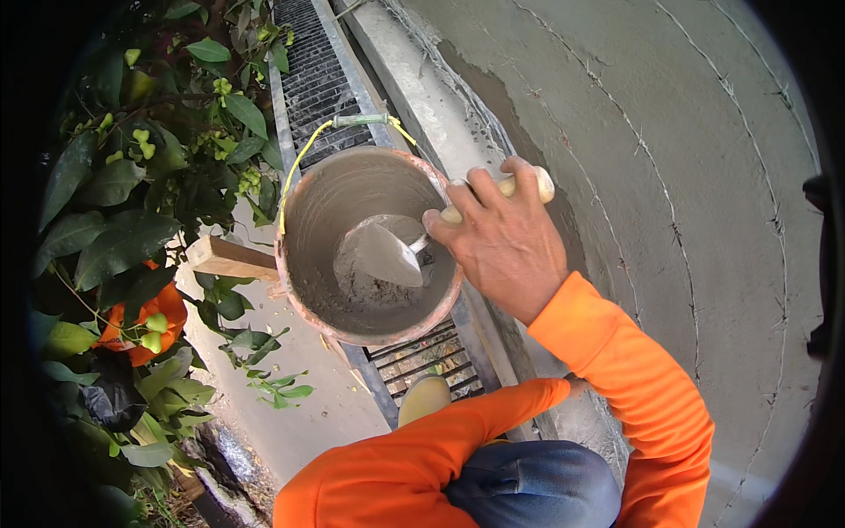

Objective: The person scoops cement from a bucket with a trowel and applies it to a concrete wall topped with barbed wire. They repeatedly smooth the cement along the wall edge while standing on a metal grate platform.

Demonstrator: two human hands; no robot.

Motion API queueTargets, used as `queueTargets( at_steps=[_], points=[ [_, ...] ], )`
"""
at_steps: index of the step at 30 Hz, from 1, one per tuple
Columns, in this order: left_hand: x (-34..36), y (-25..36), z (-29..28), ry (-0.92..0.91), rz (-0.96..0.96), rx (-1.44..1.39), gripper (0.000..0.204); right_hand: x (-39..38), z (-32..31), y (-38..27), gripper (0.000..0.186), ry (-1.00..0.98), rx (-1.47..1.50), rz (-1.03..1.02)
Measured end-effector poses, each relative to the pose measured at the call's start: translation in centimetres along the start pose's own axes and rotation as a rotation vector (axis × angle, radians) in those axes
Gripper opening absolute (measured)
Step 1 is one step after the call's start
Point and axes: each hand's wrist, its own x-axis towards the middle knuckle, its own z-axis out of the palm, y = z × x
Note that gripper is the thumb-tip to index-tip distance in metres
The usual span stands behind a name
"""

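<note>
My right hand point(506, 238) is wrapped round the pale wooden handle of a trowel point(384, 253). The trowel's blade is down inside a round bucket point(308, 220), over grey wet mortar point(370, 286) at the bottom. Mortar smears coat the bucket's inner wall. A yellow cord handle with a grey-green grip point(359, 120) stands up at the bucket's far side. My left arm reaches across to the right beneath my right forearm. Only a sliver of my left hand point(577, 387) shows past its orange cuff, and its fingers are hidden.
The bucket rests on a narrow metal grating point(321, 79) beside a concrete ledge point(422, 84). Barbed wire strands point(673, 224) run in front of a smooth grey surface point(731, 167). Leafy branches point(106, 211), a wooden post point(231, 259) and an orange bag point(145, 321) lie left. My yellow boot point(424, 399) is near the bucket.
</note>
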Motion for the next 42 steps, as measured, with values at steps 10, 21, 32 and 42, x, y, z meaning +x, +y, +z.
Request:
queueTargets(
  at_steps=[10,21,32,42],
  points=[
    [-1.1,2.1,0.5,-0.029,0.014,-0.068,0.053,2.7,5.1,-2.3,0.028,-0.147,0.171,-0.210],
    [-1.0,1.4,-0.7,-0.004,0.010,-0.069,0.053,-2.2,1.5,-0.5,0.028,-0.135,0.548,0.207],
    [-1.9,-3.9,-1.7,0.018,-0.022,-0.091,0.052,-21.2,0.6,0.3,0.036,-0.033,1.355,0.797],
    [-2.7,-4.2,-5.4,0.063,-0.099,-0.149,0.050,-51.8,-1.3,-13.3,0.034,-0.059,0.772,1.626]
  ],
)
